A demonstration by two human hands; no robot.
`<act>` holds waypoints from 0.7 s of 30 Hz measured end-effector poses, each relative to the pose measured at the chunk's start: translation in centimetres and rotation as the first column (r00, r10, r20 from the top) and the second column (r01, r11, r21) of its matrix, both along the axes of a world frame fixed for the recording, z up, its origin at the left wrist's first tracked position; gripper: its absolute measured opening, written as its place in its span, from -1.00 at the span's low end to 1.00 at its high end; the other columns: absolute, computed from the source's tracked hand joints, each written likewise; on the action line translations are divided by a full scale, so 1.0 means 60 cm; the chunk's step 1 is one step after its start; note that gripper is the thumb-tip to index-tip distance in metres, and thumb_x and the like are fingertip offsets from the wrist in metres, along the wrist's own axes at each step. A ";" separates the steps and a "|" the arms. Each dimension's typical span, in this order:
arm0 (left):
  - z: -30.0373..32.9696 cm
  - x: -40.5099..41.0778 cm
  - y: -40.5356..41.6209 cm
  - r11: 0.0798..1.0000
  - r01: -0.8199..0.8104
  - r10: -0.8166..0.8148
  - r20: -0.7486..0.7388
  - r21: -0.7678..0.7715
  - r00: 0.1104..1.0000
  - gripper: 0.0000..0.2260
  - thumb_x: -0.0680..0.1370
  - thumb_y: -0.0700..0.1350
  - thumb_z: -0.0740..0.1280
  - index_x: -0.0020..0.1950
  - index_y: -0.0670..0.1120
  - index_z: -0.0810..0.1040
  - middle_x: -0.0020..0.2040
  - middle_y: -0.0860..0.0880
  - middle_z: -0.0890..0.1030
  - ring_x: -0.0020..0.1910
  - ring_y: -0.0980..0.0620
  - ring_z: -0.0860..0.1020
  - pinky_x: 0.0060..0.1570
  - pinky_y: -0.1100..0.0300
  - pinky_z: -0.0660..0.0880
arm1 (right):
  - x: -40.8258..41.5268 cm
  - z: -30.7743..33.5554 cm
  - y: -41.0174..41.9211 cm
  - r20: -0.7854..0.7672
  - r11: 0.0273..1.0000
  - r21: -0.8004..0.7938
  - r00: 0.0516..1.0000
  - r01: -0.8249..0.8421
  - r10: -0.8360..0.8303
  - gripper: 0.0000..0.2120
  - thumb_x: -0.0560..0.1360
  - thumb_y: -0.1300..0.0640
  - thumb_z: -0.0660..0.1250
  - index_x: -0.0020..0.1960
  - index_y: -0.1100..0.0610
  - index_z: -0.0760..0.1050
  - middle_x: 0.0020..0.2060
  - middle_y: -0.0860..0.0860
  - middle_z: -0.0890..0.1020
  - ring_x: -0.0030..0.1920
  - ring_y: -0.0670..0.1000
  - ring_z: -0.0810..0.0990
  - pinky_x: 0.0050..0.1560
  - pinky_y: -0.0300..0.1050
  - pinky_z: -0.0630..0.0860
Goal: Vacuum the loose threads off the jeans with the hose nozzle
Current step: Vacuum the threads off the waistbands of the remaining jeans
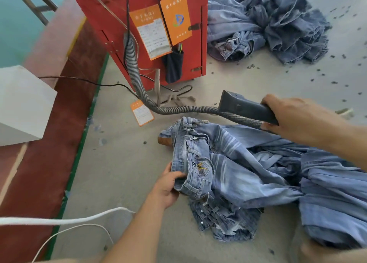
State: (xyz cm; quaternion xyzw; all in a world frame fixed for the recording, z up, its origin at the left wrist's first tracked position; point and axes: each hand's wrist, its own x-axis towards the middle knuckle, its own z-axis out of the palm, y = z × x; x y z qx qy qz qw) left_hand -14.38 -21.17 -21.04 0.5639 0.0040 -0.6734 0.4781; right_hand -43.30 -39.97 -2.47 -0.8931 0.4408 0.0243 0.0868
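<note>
Clearly the vacuuming proper has not begun on this pair, as far as the view shows. Starting at the left edge of the desk, a green strip borders the pale surface, and a white cord trails in across it near the front. Further in, at the far side, stands the red machine with orange tags hung on its face, and the ribbed grey hose drops from it and curves along the desk surface toward the right.

Near the front middle, the left hand grips the waistband of the jeans, thumb on top and fingers curled under the denim, lifting that edge slightly. The jeans lie spread toward the right front corner, waistband and zip facing up, over another darker pair bunched beneath them. Yellow threads show on the small pocket patch just beside the left hand, so loose bits appear to remain there.

To the right, the right hand is closed around the rear of the dark nozzle, holding it in the air above the jeans with its wide mouth pointing left, apart from the cloth. I judge the garment is being positioned; bringing the nozzle down and sweeping is what is left. A heap of denim sits at the far right corner.
</note>
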 end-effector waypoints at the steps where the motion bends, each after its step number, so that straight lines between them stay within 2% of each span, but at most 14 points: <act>1: -0.001 0.003 -0.001 1.000 -0.002 0.002 -0.010 0.001 1.000 -0.49 0.52 -0.47 0.24 0.35 -0.02 0.55 0.16 -0.26 0.70 0.02 -0.29 0.71 -0.11 -0.18 0.66 | 0.004 -0.005 0.003 -0.019 0.999 0.048 1.000 0.003 -0.002 -0.63 0.57 -0.12 0.45 0.07 -0.10 0.24 -0.29 -0.07 0.52 -0.32 -0.05 0.50 -0.39 -0.12 0.34; 4: -0.004 0.021 -0.007 0.995 -0.010 -0.002 0.115 0.104 0.993 -0.58 0.51 -0.43 0.22 0.29 -0.12 0.56 0.04 -0.25 0.72 -0.10 -0.25 0.71 -0.15 -0.14 0.66 | 0.009 -0.019 0.003 0.005 0.992 0.123 1.000 0.002 -0.003 -0.59 0.56 -0.13 0.45 0.14 -0.11 0.22 -0.25 -0.08 0.54 -0.27 -0.06 0.51 -0.35 -0.16 0.35; 6: -0.004 0.040 -0.018 0.972 -0.033 -0.059 0.374 0.234 0.925 -0.68 0.49 -0.32 0.29 0.23 -0.16 0.54 -0.02 -0.25 0.70 -0.16 -0.19 0.67 -0.16 -0.07 0.63 | 0.006 -0.029 -0.004 0.003 0.993 0.119 1.000 -0.020 0.020 -0.59 0.56 -0.15 0.44 0.13 -0.13 0.22 -0.25 -0.09 0.53 -0.28 -0.07 0.51 -0.36 -0.16 0.34; 7: -0.003 0.051 -0.023 0.962 -0.041 -0.110 0.517 0.271 0.849 -0.70 0.47 -0.24 0.32 0.19 -0.14 0.55 0.01 -0.23 0.69 -0.13 -0.15 0.65 -0.12 -0.03 0.60 | 0.004 -0.032 -0.010 -0.013 0.993 0.112 0.999 -0.029 0.030 -0.60 0.56 -0.16 0.43 0.12 -0.14 0.21 -0.27 -0.11 0.51 -0.29 -0.08 0.50 -0.37 -0.16 0.33; 8: -0.001 0.061 -0.029 0.960 -0.019 -0.177 0.655 0.280 0.735 -0.71 0.45 -0.15 0.34 0.16 -0.10 0.57 0.05 -0.20 0.69 -0.07 -0.14 0.63 -0.03 0.00 0.58 | 0.002 -0.036 -0.016 -0.039 0.994 0.106 0.999 -0.028 0.032 -0.61 0.57 -0.17 0.43 0.11 -0.14 0.21 -0.28 -0.12 0.50 -0.31 -0.08 0.49 -0.39 -0.14 0.33; 9: 0.001 0.068 -0.034 0.954 0.036 -0.265 0.786 0.296 0.559 -0.73 0.46 -0.09 0.35 0.15 -0.07 0.59 0.09 -0.14 0.69 0.02 -0.15 0.61 0.08 0.00 0.55 | 0.003 -0.042 -0.023 -0.077 0.994 0.105 0.997 -0.020 0.028 -0.62 0.57 -0.17 0.42 0.10 -0.14 0.20 -0.30 -0.10 0.50 -0.33 -0.06 0.50 -0.41 -0.12 0.34; 10: 0.001 0.070 -0.039 0.943 0.083 -0.331 0.890 0.322 0.314 -0.75 0.50 -0.06 0.35 0.17 -0.04 0.60 0.13 -0.09 0.68 0.12 -0.15 0.57 0.16 -0.01 0.50 | 0.007 -0.049 -0.028 -0.121 0.994 0.107 0.992 -0.011 0.024 -0.63 0.58 -0.15 0.41 0.08 -0.13 0.20 -0.31 -0.08 0.50 -0.35 -0.03 0.50 -0.42 -0.09 0.37; 11: 0.003 0.067 -0.042 0.942 0.105 -0.325 0.944 0.318 0.057 -0.75 0.52 -0.05 0.35 0.19 -0.04 0.61 0.15 -0.07 0.65 0.18 -0.15 0.52 0.19 -0.02 0.44 | 0.014 -0.058 -0.030 -0.170 0.993 0.114 0.985 -0.007 0.027 -0.65 0.59 -0.13 0.39 0.05 -0.11 0.19 -0.32 -0.05 0.51 -0.36 0.00 0.51 -0.42 -0.06 0.41; 12: 0.006 0.058 -0.046 0.955 0.121 -0.255 0.959 0.269 -0.126 -0.74 0.53 -0.04 0.36 0.20 -0.04 0.61 0.16 -0.07 0.61 0.20 -0.15 0.47 0.18 -0.05 0.40 | 0.024 -0.069 -0.030 -0.219 0.992 0.129 0.975 -0.010 0.039 -0.66 0.59 -0.10 0.38 0.03 -0.11 0.18 -0.31 -0.03 0.52 -0.36 0.04 0.52 -0.42 -0.02 0.45; 13: 0.011 0.048 -0.053 0.962 0.156 -0.188 0.959 0.223 -0.210 -0.72 0.54 -0.01 0.36 0.22 -0.06 0.60 0.17 -0.08 0.58 0.20 -0.15 0.44 0.16 -0.07 0.39 | 0.037 -0.082 -0.027 -0.268 0.988 0.151 0.962 -0.019 0.060 -0.68 0.59 -0.07 0.36 0.02 -0.12 0.17 -0.30 -0.03 0.52 -0.35 0.05 0.54 -0.40 0.00 0.48; 15: 0.006 0.017 -0.072 0.927 0.273 -0.221 0.962 0.258 -0.160 -0.53 0.57 0.16 0.33 0.34 -0.12 0.49 0.24 -0.14 0.55 0.22 -0.16 0.43 0.19 -0.07 0.39 | 0.066 -0.113 -0.018 -0.370 0.980 0.183 0.919 -0.072 0.136 -0.73 0.57 -0.05 0.32 0.03 -0.12 0.20 -0.24 -0.06 0.51 -0.30 0.06 0.55 -0.34 0.03 0.53; 17: -0.012 -0.012 -0.092 0.822 0.359 -0.452 0.890 0.443 -0.065 -0.16 0.51 0.44 0.25 0.51 -0.18 0.26 0.40 -0.20 0.44 0.36 -0.22 0.40 0.30 -0.08 0.38 | 0.089 -0.141 -0.011 -0.445 0.974 0.179 0.872 -0.138 0.205 -0.78 0.55 -0.06 0.29 0.02 -0.09 0.24 -0.28 -0.10 0.45 -0.32 0.04 0.49 -0.33 0.00 0.48; 19: -0.027 -0.022 -0.116 0.740 0.332 -0.614 0.789 0.585 -0.019 0.08 0.38 0.60 0.21 0.57 -0.20 0.12 0.48 -0.22 0.37 0.45 -0.24 0.34 0.37 -0.11 0.34 | 0.105 -0.160 -0.008 -0.488 0.976 0.155 0.848 -0.150 0.208 -0.77 0.53 -0.14 0.27 -0.03 -0.09 0.23 -0.33 -0.12 0.37 -0.39 0.00 0.38 -0.40 -0.07 0.31; 21: -0.044 -0.006 -0.136 0.741 0.285 -0.620 0.782 0.608 -0.058 -0.03 0.38 0.54 0.32 0.49 -0.16 0.27 0.40 -0.18 0.48 0.40 -0.23 0.40 0.30 -0.11 0.38 | 0.113 -0.172 -0.010 -0.490 0.980 0.142 0.850 -0.141 0.193 -0.75 0.52 -0.21 0.24 -0.05 -0.11 0.22 -0.35 -0.12 0.35 -0.43 -0.05 0.32 -0.45 -0.10 0.21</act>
